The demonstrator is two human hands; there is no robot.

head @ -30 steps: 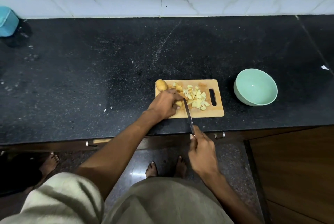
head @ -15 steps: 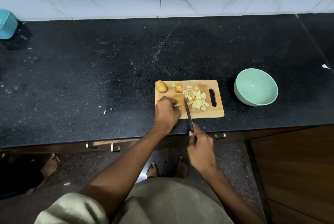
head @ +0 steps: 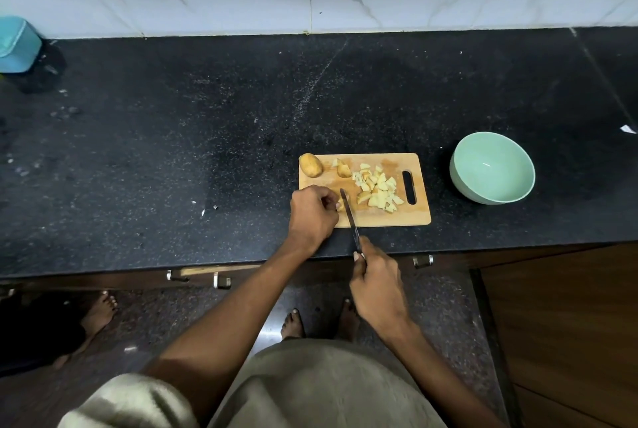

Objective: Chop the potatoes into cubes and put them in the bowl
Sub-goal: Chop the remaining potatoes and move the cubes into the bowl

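Note:
A wooden cutting board [head: 404, 217] lies on the black counter near its front edge. A whole potato [head: 310, 165] sits at the board's far left corner, a potato chunk [head: 343, 170] beside it, and a pile of pale cubes [head: 378, 191] at the board's middle right. My left hand [head: 312, 215] pinches a small potato piece [head: 341, 205] at the board's near left. My right hand [head: 376, 286] grips a knife [head: 349, 211] whose blade lies against that piece. The mint green bowl [head: 462, 182] stands empty to the right of the board.
A light blue container [head: 17, 44] stands at the far left of the counter [head: 172, 151]. A white tiled wall with a socket plate backs the counter. A white scrap [head: 627, 129] lies at the right edge. Drawer handles sit under the counter's front edge; another person's foot [head: 98, 315] is on the floor at left.
My left hand slid from the board's middle to its near left with the small piece. The knife blade followed leftward and now lies against that piece.

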